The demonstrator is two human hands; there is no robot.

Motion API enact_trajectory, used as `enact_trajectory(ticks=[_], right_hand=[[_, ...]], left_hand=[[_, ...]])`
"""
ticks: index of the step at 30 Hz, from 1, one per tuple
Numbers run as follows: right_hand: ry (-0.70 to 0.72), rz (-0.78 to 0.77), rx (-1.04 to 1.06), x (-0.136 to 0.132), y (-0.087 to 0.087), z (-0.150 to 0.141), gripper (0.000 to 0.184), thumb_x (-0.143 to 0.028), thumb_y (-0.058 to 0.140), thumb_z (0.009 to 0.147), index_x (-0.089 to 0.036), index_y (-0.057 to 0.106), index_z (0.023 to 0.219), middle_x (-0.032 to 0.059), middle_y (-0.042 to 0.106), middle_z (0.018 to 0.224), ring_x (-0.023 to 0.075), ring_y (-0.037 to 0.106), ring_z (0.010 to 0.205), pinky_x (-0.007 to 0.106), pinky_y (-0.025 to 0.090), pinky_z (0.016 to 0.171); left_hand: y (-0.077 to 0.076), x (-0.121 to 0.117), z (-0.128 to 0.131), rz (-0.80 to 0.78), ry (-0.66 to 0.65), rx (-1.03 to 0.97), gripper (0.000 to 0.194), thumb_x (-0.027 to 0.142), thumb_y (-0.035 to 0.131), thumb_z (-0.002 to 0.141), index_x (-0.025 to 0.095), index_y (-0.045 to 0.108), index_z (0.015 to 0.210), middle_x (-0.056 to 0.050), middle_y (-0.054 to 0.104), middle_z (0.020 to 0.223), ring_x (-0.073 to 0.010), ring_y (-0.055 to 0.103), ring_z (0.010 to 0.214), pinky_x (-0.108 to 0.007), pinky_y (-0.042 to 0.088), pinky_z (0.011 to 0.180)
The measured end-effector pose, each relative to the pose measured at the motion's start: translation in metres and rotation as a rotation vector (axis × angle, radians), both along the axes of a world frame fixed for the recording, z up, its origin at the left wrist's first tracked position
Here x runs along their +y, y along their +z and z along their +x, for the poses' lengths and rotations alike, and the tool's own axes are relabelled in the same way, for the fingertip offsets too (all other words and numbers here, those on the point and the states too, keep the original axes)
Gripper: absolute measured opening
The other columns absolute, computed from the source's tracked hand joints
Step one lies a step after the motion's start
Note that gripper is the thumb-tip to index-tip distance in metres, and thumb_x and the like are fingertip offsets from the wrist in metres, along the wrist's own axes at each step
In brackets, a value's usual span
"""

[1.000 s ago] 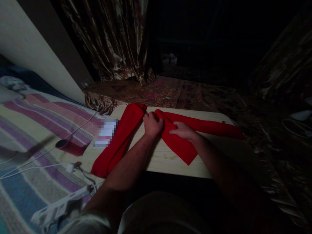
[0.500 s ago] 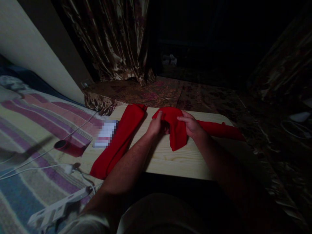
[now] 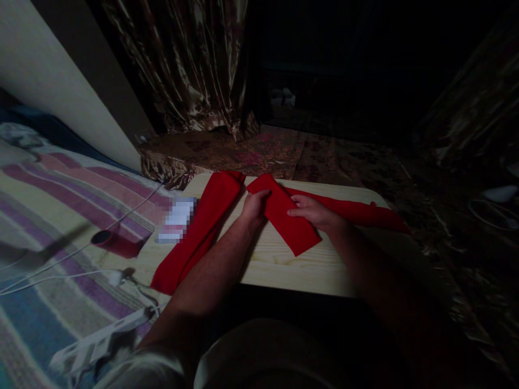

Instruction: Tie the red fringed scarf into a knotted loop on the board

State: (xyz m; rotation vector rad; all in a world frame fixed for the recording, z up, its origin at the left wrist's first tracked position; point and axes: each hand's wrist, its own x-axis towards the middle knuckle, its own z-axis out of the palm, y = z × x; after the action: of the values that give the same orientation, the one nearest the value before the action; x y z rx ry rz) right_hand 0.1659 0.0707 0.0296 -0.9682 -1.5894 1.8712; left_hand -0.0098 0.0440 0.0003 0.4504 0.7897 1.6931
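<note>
One folded, red, rectangular cloth [image 3: 286, 220] over the pale wooden table [image 3: 279, 270]. Our left hand [image 3: 254, 208] grips its nine-o'clock edge, our right hand [image 3: 313, 210] its three-o'clock edge. We note a long red fabric strip [image 3: 357, 212] toward two o'clock, a folded red fabric length [image 3: 203, 227] toward nine.

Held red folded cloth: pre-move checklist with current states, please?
1. Left hand gripping the red folded cloth: ok, thumb on top.
2. Right hand gripping it: ok, at its right side.
3. Long red fabric strip separate from it: cannot tell, the right hand hides part.
4. Left forearm clear of the second red cloth, left on the pale wooden board: cannot tell, they overlap in view.
5. White power strip off the board: ok, on the striped bedding.
6. Lighting: not ok, right side very dark.
</note>
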Motion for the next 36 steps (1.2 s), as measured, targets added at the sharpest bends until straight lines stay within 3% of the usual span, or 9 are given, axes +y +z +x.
enact_trajectory(ticks=[7,12,18,23,29,36], right_hand=[[0.203,-0.006,-0.186,-0.002,-0.016,0.015,0.035,-0.023,0.082,0.068,-0.015,0.069,0.098,0.0064,0.077,0.095,0.0215,0.071,0.083,0.03,0.056,0.074],[0.083,0.03,-0.204,-0.002,-0.022,0.017,0.034,-0.025,0.082,0.069,-0.015,0.068,0.099,0.0062,0.077,0.095,0.0204,0.071,0.082,0.029,0.055,0.074],[0.031,0.142,-0.401,-0.006,-0.028,0.017,0.033,-0.026,0.08,0.075,-0.017,0.063,0.102,0.0043,0.075,0.092,0.0163,0.069,0.076,0.021,0.052,0.062],[0.128,0.15,-0.537,-0.015,-0.022,0.023,0.056,-0.025,0.077,0.08,-0.019,0.052,0.13,0.0033,0.073,0.091,0.0114,0.061,0.056,0.018,0.045,0.042],[0.193,0.149,-0.567,-0.023,-0.01,0.032,0.05,-0.023,0.076,0.08,-0.019,0.054,0.125,-0.0042,0.062,0.072,0.008,0.054,0.051,0.017,0.047,0.043],[0.427,0.077,-0.489,-0.026,-0.003,0.053,0.069,-0.028,0.079,0.074,-0.019,0.049,0.136,-0.0043,0.064,0.078,0.0062,0.053,0.049,0.015,0.043,0.041]], left_hand=[[-0.005,0.005,-0.018,-0.138,-0.06,-0.118,0.024,0.01,0.067,0.062,0.013,0.065,0.085,-0.007,0.072,0.073,-0.024,0.073,0.077,-0.039,0.059,0.084],[-0.01,0.013,-0.025,-0.089,-0.014,-0.065,0.023,0.013,0.068,0.063,0.014,0.065,0.085,-0.005,0.07,0.071,-0.0209,0.071,0.071,-0.035,0.059,0.077],[-0.018,0.021,-0.027,-0.126,0.097,0.079,0.018,0.01,0.069,0.056,0.015,0.061,0.071,0.0,0.063,0.058,-0.014,0.06,0.051,-0.027,0.053,0.058],[-0.017,0.019,-0.027,-0.126,0.08,0.095,0.024,0.007,0.069,0.054,0.016,0.062,0.076,0.0,0.064,0.059,-0.0149,0.061,0.052,-0.028,0.053,0.058],[-0.01,0.014,-0.027,-0.138,0.071,0.123,0.023,0.006,0.069,0.055,0.014,0.064,0.075,-0.003,0.067,0.063,-0.0143,0.061,0.051,-0.027,0.052,0.055],[-0.006,0.012,-0.027,-0.23,0.063,0.085,0.016,0.016,0.073,0.06,0.013,0.067,0.075,-0.004,0.067,0.062,-0.016,0.063,0.052,-0.029,0.055,0.057]])
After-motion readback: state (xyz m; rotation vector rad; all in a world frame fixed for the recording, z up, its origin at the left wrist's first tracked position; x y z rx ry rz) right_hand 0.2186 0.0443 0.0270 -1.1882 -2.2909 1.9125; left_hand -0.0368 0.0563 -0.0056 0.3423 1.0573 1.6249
